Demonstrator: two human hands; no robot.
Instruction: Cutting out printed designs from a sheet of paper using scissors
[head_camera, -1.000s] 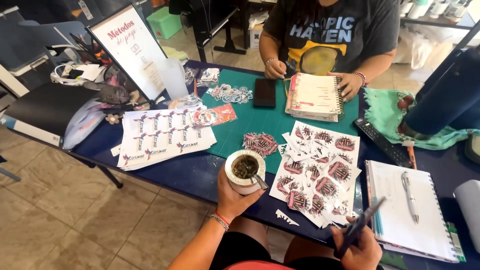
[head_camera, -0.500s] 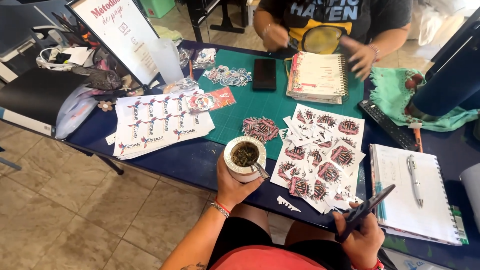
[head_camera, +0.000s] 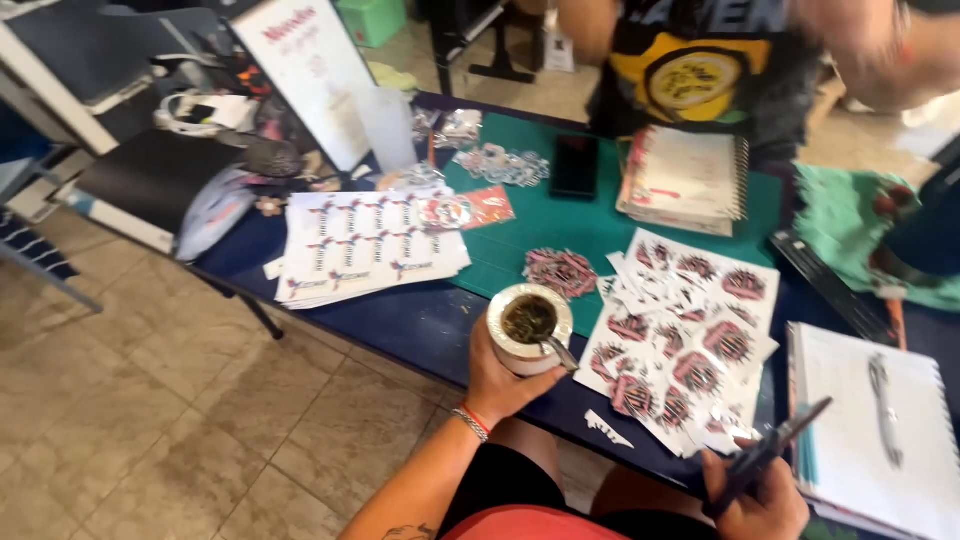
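Head view, single frame.

Left hand (head_camera: 497, 378): fingers wrapped round one white round cup (head_camera: 527, 332) filled with green-brown herb, a metal straw (head_camera: 560, 352) leaning in it. The cup is held upright just over the near edge of the bench (head_camera: 420, 325), apparently so the contents stay level and clear of the paper goods.

Right hand (head_camera: 762, 500): closed round the handles of one pair of dark scissors (head_camera: 768, 458), blades pointing up and away toward the notebook, held off the bench, just beside the sticker sheets.

Sticker sheets (head_camera: 690, 335): a fanned stack with pink-and-black round designs, count of sheets not clear; laid flat between the two hands, within reach of the scissors.

Cut stickers (head_camera: 562, 270): one small pile on the green cutting mat (head_camera: 560, 225).

White printed sheets (head_camera: 365, 245): one overlapping stack, left of the mat.

Spiral notebooks: two; one open (head_camera: 875, 440) at right with a pen (head_camera: 882, 405) on it, one (head_camera: 685, 180) at the far side before another person (head_camera: 705, 70).

Dark phone (head_camera: 575, 165): one, on the mat.

Paper offcut (head_camera: 608, 430): one, at the near edge.
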